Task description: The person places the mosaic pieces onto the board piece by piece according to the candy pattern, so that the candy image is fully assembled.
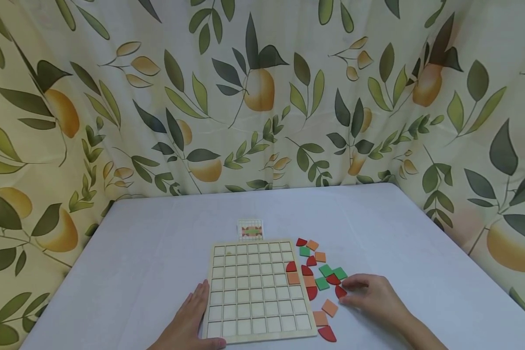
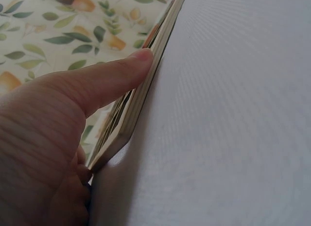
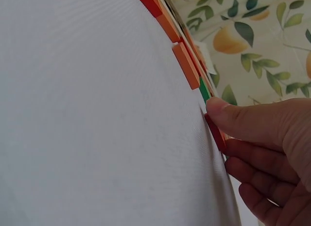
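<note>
A wooden grid board (image 1: 244, 296) lies on the table. My left hand (image 1: 188, 318) rests at its near left corner, straight fingers along the left side and thumb on the near edge; in the left wrist view the thumb (image 2: 114, 78) presses that edge. To the right of the board, my right hand (image 1: 374, 299) pinches a red quarter-circle tile (image 1: 340, 291) between thumb and fingertips, low at the tabletop. Another red quarter-circle tile (image 1: 333, 279) and green square tiles (image 1: 322, 283) lie just beside it. A red quarter-circle (image 1: 291, 266) and an orange square (image 1: 293, 278) sit in the board's right column.
A small pattern card (image 1: 251, 229) lies beyond the board's far edge. Loose orange squares (image 1: 330, 308), red quarter-circles (image 1: 327, 334) and green squares are strewn along the board's right side. A fruit-patterned curtain (image 1: 262, 97) hangs behind the white-covered table (image 1: 135, 253).
</note>
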`<state>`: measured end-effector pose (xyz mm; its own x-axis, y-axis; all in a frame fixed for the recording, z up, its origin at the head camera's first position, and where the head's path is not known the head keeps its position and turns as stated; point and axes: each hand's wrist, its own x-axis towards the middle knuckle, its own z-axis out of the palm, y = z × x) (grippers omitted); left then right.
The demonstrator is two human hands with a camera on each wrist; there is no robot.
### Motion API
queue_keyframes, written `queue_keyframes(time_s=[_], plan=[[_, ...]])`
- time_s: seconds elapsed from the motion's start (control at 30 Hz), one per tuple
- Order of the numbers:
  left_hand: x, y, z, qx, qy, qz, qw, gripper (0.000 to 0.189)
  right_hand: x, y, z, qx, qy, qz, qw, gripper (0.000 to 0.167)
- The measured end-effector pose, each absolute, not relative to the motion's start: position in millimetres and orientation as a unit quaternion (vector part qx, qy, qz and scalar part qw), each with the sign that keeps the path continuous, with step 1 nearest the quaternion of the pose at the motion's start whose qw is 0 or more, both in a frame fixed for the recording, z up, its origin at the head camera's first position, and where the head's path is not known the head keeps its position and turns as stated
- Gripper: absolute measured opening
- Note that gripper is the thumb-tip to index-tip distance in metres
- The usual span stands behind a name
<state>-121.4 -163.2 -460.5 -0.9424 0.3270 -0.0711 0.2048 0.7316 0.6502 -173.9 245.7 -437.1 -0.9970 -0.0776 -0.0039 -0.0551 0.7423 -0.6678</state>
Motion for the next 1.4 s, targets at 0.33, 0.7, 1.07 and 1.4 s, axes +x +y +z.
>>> queue_keyframes(time_s=[0.33,0.7,1.07,1.4], plan=[[-121,-164,-459,0.149,0.928,0.331,0.087,0.121,-172,242,-438,-0.06,0.935,-0.348,0.005,0.031],[-121,-164,-458,0.137,0.927,0.337,0.093,0.122,-173,239,-437,-0.048,0.932,-0.359,0.011,0.03],[-123,-162,-457,0.143,0.927,0.332,0.101,0.122,-174,233,-435,-0.097,0.925,-0.367,0.015,0.028],[-122,-162,-457,0.139,0.932,0.32,0.099,0.122,-179,219,-434,-0.183,0.915,-0.359,-0.002,0.025]])
